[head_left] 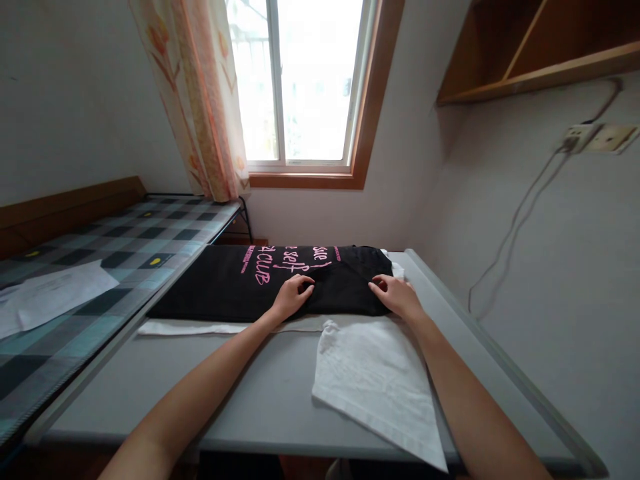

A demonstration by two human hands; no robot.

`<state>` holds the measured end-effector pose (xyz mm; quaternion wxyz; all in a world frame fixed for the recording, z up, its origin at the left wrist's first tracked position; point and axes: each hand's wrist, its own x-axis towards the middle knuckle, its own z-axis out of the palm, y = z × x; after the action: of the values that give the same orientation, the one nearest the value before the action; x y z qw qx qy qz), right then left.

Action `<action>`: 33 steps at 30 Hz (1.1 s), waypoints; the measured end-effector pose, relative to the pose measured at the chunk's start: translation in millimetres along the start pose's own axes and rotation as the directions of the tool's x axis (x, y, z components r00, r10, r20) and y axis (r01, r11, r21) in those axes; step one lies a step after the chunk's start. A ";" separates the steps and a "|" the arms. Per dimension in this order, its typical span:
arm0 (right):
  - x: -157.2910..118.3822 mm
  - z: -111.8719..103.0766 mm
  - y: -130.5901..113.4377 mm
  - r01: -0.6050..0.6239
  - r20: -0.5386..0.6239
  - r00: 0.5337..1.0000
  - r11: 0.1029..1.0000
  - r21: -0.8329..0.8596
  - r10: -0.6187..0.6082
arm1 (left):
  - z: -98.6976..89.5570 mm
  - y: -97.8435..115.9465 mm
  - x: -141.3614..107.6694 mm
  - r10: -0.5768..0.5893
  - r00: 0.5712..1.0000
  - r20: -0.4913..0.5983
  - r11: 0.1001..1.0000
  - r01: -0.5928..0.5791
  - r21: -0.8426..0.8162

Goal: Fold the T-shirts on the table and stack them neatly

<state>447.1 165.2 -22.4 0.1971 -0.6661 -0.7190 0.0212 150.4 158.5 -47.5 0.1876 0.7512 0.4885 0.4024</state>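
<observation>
In the head view, a black cloth (200, 293) with pink lettering (263, 273) lies flat across the far part of the grey surface (225, 393), long from left to right. A white cloth (375, 380) shows along its near edge as a thin strip, then spreads toward the near right, where a corner hangs past the surface's near edge. Whether black and white belong to one garment cannot be told.

The left hand (290, 299) is on the black cloth just right of the lettering, thumb and fingertips curled toward each other. The right hand (401, 297) is at its right end, thumb and fingers also drawn in. Whether either grip has fabric pinched, or only rests on it, I cannot tell.

The step in hand looks like arranging the right part of the black cloth. From this pose, moving the fabric would seem to call for a firm pinch in both grips, kept level and taut, with care not to drag the white cloth along and crease it.
</observation>
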 end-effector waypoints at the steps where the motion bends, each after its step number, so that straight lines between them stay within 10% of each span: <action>1: -0.9 0.7 -2.9 0.018 0.009 1.000 0.999 -0.038 -0.018 | -0.6 0.4 0.0 -0.003 1.000 -0.004 1.000 0.003 0.012; 11: -11.7 10.8 -28.0 0.137 0.047 0.991 0.934 -0.330 -0.128 | 0.5 4.5 -1.2 -0.005 0.993 0.116 0.950 -0.031 0.309; 22: 9.2 9.9 -40.1 0.230 0.042 0.972 0.889 -0.397 -0.233 | 1.2 18.3 -15.3 0.080 0.996 -0.030 0.870 -0.055 0.490; 33: 54.2 32.3 -64.9 0.062 0.131 0.990 0.996 -0.059 -0.054 | 0.7 20.6 -17.0 0.054 0.995 -0.084 0.844 0.000 0.537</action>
<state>373.6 217.8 -19.3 0.1297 -0.6480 -0.7497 0.0360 159.6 134.3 -41.2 -0.0590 0.7602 0.5792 0.2883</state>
